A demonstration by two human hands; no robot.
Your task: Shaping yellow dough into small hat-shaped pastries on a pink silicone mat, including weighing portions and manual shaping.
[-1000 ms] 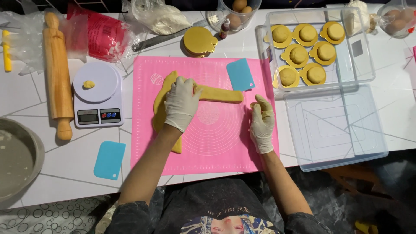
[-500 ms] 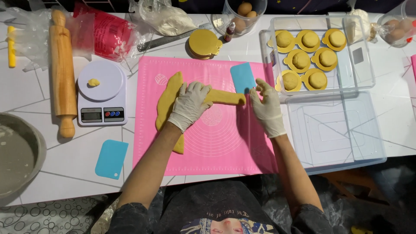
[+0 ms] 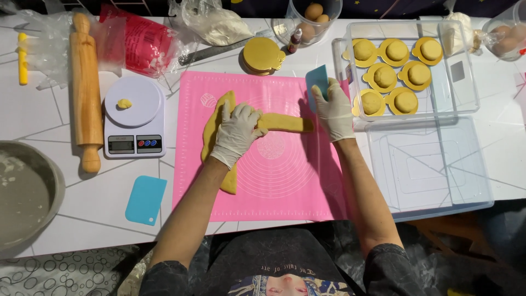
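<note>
Dough Station: Both Gloved Hands Engaged

Head view, centre of frame: yellow dough [image 3: 285, 123] lies on the pink silicone mat [image 3: 274, 175], one strip running left to right and a second strip running down toward lower left. Left hand [image 3: 236, 131], in a white glove, rests palm-down with fingers spread where the two strips meet, pressing rather than clenching. Right hand [image 3: 333, 109], also gloved, grips a light blue scraper [image 3: 316, 83] held upright at the mat's upper right edge, just beyond the strip's right end.

Upper right: a clear tray [image 3: 466, 71] holds seven dough balls [image 3: 385, 77] on yellow discs. Left of the mat: a white kitchen scale [image 3: 134, 118] carries a small dough piece; a wooden rolling pin [image 3: 85, 87] lies beside it. A second blue scraper [image 3: 146, 200] lies at lower left, near a grey metal bowl [image 3: 22, 192].
</note>
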